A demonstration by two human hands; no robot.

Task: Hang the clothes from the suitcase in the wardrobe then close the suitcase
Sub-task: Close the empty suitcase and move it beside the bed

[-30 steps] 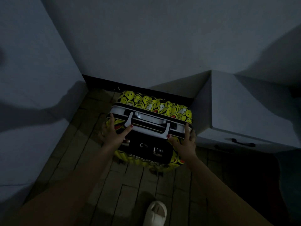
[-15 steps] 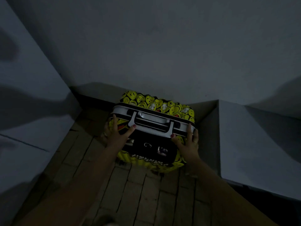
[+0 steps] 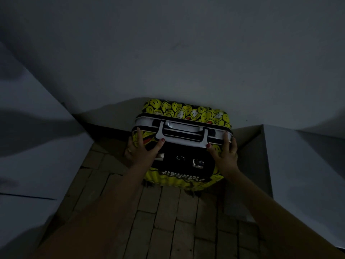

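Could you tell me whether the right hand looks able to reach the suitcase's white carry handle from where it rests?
Probably yes: the right hand rests beside the white carry handle, nothing between.

The suitcase point(image 3: 182, 141) is found standing upright on the brick-patterned floor, its far face set against the wall. The shell is printed with yellow smiley faces on black, with a white frame band running across the top. A white carry handle point(image 3: 183, 131) is folded flat on that band. On the near face a black panel is seen, carrying a combination lock point(image 3: 197, 163). The two halves are shut together. No clothes are visible.
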